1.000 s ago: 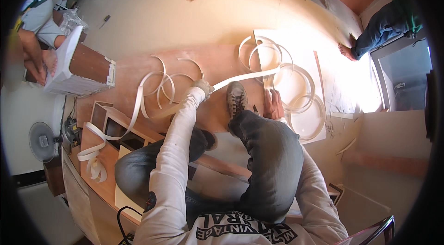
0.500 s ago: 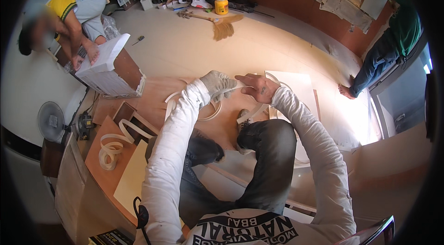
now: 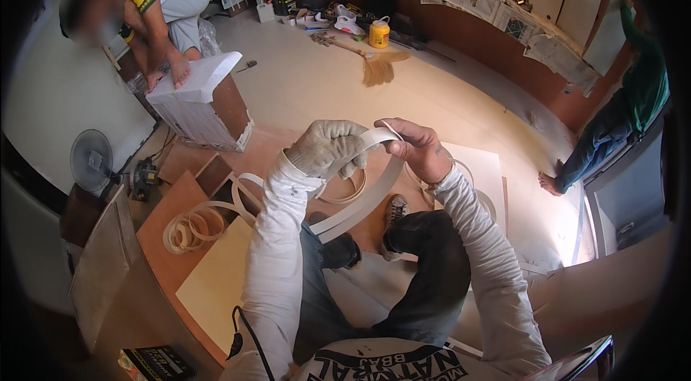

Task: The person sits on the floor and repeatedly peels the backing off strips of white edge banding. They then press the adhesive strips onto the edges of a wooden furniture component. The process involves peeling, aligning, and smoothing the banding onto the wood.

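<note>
A cream-white flat strip, like edge banding (image 3: 376,137), bends in a loop between my two hands. My left hand (image 3: 325,148), in a pale knit work glove, is closed around one stretch of it. My bare right hand (image 3: 419,153) pinches the strip near a short end that sticks up between thumb and fingers. From there the strip curves down and left, past my left forearm toward my knees. A loose coil of similar strip (image 3: 173,236) lies on a brown board (image 3: 162,219) at my left. More strip curls lie on the floor beyond my hands.
A white panel (image 3: 484,165) lies right of my feet. Left stand a fan (image 3: 91,160) and a power tool (image 3: 144,178). One person leans on a wrapped cabinet (image 3: 234,104); another stands at far right (image 3: 640,86). A broom (image 3: 381,68) and yellow tub (image 3: 379,33) lie farther off.
The view has shifted, so the room sits lower and farther right. A longer bent stretch of strip now shows between and below my hands. My right fingers have closed near its end.
</note>
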Motion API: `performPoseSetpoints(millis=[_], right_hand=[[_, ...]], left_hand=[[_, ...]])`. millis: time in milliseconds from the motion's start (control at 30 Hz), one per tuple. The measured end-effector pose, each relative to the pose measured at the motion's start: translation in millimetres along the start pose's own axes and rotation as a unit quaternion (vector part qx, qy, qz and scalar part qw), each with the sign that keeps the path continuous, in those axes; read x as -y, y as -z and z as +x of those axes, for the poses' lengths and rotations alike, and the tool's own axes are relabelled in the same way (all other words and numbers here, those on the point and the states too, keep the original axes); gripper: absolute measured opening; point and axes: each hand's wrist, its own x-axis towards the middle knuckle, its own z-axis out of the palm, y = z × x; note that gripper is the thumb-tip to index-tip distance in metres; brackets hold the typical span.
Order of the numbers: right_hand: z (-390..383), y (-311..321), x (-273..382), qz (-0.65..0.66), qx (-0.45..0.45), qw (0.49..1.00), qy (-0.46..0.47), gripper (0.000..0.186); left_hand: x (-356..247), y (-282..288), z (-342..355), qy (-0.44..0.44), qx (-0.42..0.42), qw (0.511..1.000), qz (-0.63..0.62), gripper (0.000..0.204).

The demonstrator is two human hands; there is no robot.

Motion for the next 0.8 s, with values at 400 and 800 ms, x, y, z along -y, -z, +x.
performPoseSetpoints(millis=[400, 800], right_hand=[[8.9, -20.4, -0.2, 0.084, -0.014, 0.995, 0.049, 0.039], [14.0, -14.9, 0.2, -0.283, 0.012, 0.956, 0.074, 0.039]], left_hand=[[-8.7, 0.1, -8.6, -0.035, 0.019, 0.999, -0.037, 0.027], [-9.4, 14.1, -8.7, 0.070, -0.088, 0.983, 0.145, 0.020]])
